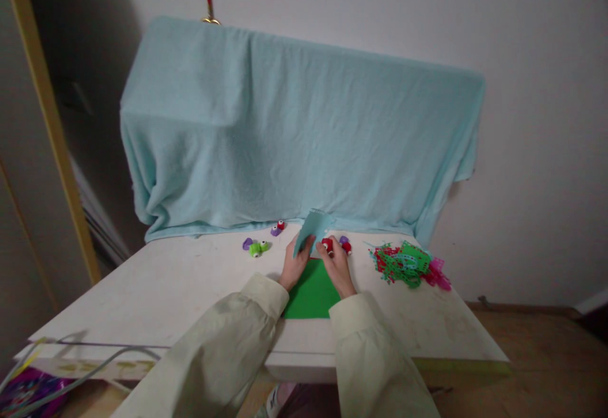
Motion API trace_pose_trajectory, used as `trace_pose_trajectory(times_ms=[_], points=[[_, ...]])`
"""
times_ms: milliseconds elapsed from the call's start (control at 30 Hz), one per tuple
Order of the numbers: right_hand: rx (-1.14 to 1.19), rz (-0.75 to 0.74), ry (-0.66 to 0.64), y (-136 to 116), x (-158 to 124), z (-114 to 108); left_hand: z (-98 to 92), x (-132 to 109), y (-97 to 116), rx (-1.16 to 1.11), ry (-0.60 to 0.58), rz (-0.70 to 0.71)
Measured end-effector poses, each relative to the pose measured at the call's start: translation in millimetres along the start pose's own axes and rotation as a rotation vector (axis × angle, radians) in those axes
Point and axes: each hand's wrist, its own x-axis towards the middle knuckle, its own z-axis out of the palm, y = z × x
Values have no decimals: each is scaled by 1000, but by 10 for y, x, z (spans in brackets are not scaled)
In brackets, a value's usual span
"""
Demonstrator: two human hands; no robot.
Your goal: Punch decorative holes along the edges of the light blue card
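Note:
My left hand (pixel 295 262) is closed on a light-blue paper sheet (pixel 311 227), which stands up bent above the table. Small notches show along its top edge. My right hand (pixel 336 266) is closed around a small red craft punch (pixel 327 245) with a round white part, at the right side of the blue sheet. Below both hands a green sheet (pixel 312 297) lies flat on the table. Another small red and purple punch (pixel 346 245) is just beyond my right fingers. How far the blue paper reaches into the held punch is too small to tell.
A green and purple punch (pixel 256 249) and a red and purple one (pixel 278 228) lie left of my hands on the white table (pixel 199 278). Tangled cut-paper scraps (pixel 403 265) lie at the right. A light-blue cloth (pixel 304 126) hangs behind. A cable (pixel 111 358) crosses the front left edge.

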Motion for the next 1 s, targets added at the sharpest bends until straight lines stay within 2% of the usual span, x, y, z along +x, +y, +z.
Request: trace_pose_trajectory(times_ms=[167, 300, 533, 800, 1000], points=[[-53, -51, -30, -20, -8, -8, -50, -3, 35, -10, -57, 43], [-133, -93, -34, -8, -2, 0, -76, 7, 48, 4, -76, 147], [-201, -104, -50, 35, 3, 0, -59, 37, -69, 72, -115, 329], [-176, -101, -50, -8, -9, -9, -83, 38, -16, 94, -81, 308], [-166, -99, -52, -27, -14, -7, -82, 41, -60, 103, -92, 326]])
